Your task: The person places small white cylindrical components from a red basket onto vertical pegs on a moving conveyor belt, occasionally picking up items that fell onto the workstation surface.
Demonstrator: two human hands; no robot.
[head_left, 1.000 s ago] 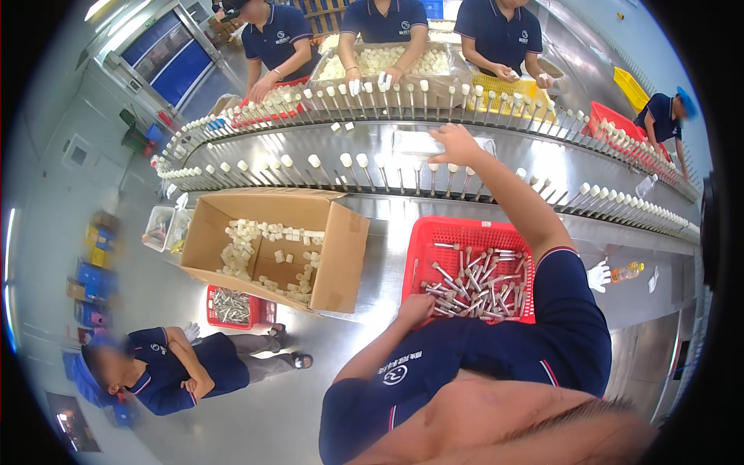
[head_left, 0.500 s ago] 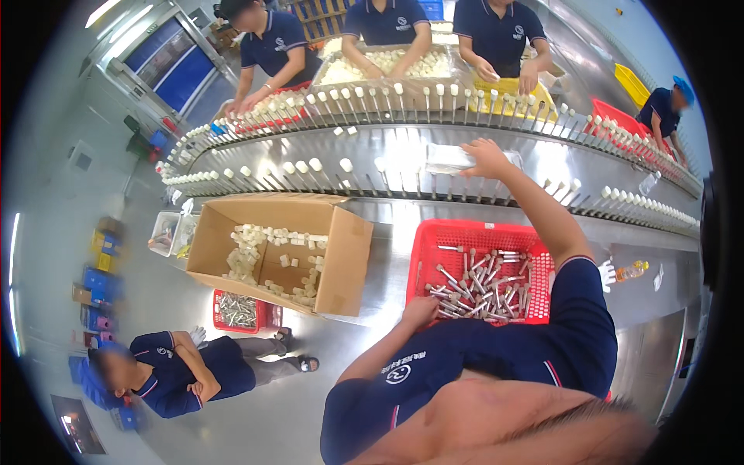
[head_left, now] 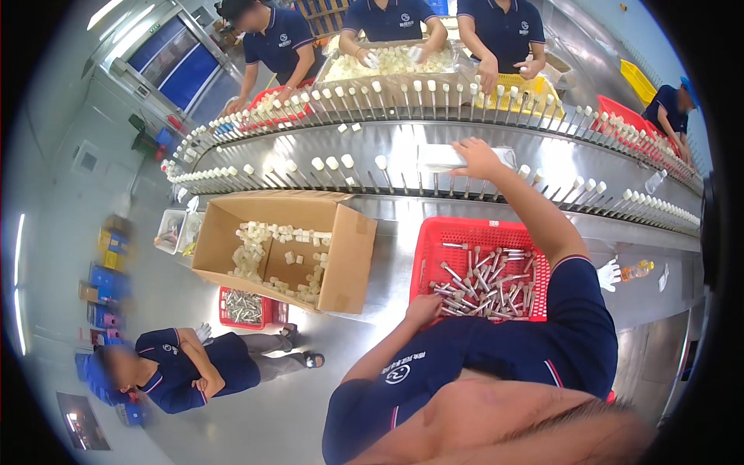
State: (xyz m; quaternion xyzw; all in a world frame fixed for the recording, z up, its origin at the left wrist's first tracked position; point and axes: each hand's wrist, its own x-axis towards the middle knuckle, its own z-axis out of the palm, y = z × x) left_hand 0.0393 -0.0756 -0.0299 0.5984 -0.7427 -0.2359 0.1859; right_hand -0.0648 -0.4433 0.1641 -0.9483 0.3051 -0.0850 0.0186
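Observation:
My right hand (head_left: 477,160) is stretched over the metal conveyor, fingers spread, at a flat clear plastic package (head_left: 444,158) that lies there. Whether the fingertips press on it is hard to see. Below, my left hand (head_left: 423,310) is curled at the near left corner of a red plastic basket (head_left: 421,252); what its fingers close on is hidden. Loose silver rods with tan ends (head_left: 496,283) lie jumbled in that basket. A row of upright thin rods runs along the near rail, many carrying white caps (head_left: 347,161), while several beside my right forearm are bare.
A cardboard box (head_left: 353,260) with white pieces stands left of the basket. Co-workers work behind the conveyor at a box of white pieces (head_left: 387,66) and a yellow basket (head_left: 535,89). At right lie a white glove (head_left: 609,275) and an orange bottle (head_left: 638,270). Another person (head_left: 182,364) stands at left.
White-capped rods along the near rail have shifted, with some capped ones now by my right forearm. My right hand stays over the package. The middle co-worker's hands have lifted from the white pieces.

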